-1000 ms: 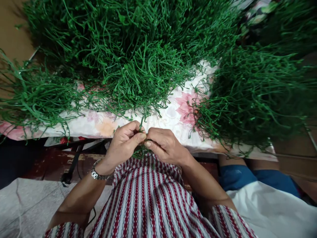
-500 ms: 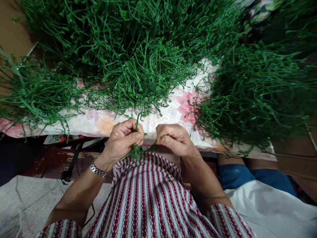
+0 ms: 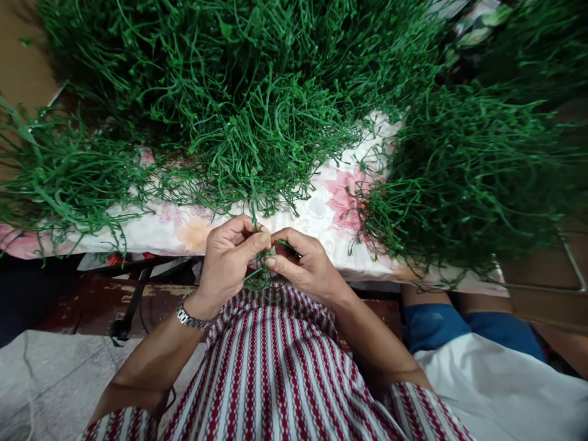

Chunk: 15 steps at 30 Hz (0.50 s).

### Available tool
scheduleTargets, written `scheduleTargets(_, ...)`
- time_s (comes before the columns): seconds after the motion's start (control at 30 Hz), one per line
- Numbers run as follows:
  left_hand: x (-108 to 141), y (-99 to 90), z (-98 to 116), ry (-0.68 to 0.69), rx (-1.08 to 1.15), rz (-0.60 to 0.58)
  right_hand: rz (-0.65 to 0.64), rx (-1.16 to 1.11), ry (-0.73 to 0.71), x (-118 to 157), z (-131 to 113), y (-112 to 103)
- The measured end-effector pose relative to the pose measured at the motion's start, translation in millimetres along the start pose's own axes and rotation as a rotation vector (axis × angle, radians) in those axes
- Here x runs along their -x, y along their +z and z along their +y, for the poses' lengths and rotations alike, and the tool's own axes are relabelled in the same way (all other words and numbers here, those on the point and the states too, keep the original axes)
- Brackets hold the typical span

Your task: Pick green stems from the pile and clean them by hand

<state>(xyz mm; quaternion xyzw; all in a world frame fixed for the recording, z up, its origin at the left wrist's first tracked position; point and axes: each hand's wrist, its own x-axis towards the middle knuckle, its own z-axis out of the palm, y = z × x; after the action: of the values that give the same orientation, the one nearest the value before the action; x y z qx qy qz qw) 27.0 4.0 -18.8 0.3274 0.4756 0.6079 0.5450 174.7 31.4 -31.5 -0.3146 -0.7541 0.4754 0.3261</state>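
Thin green plastic-looking stems (image 3: 258, 278) hang together between my hands, just past the table's near edge. My left hand (image 3: 234, 254), with a metal watch on its wrist, pinches them between thumb and fingers. My right hand (image 3: 298, 257) meets it from the right, thumb and fingertips closed on the same stems. One strand sticks up above the left thumb. Beyond my hands lies a large heap of similar green stems (image 3: 257, 116) on a flowered tablecloth (image 3: 316, 211).
A second green heap (image 3: 468, 177) covers the table's right side, and a smaller one (image 3: 68, 171) lies at the left. A person in blue shorts (image 3: 436, 324) sits close on the right. A dark metal frame (image 3: 133, 300) stands below the table edge at the left.
My right hand has moved left, from apart to touching the stems beside my left hand. My left hand has shifted slightly right.
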Motion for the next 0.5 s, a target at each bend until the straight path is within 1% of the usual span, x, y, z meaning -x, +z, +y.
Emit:
scheduleTargets(0.2, 1, 3.9, 1, -0.024, 0.043, -0.006, 0.047, -0.154, 0.088, 2, 5, 10)
scheduleTargets(0.27, 2, 6.4, 2, -0.056, 0.082, -0.023, 0.081, -0.202, 0.087, 2, 6, 14)
scheduleTargets(0.4, -1, 8.5, 6, -0.116, 0.167, -0.006, 0.149, -0.159, 0.052, 3, 6, 14)
scheduleTargets(0.5, -2, 7.3, 8, -0.114, 0.163, 0.017, 0.162, -0.091, 0.03, 3, 5, 10)
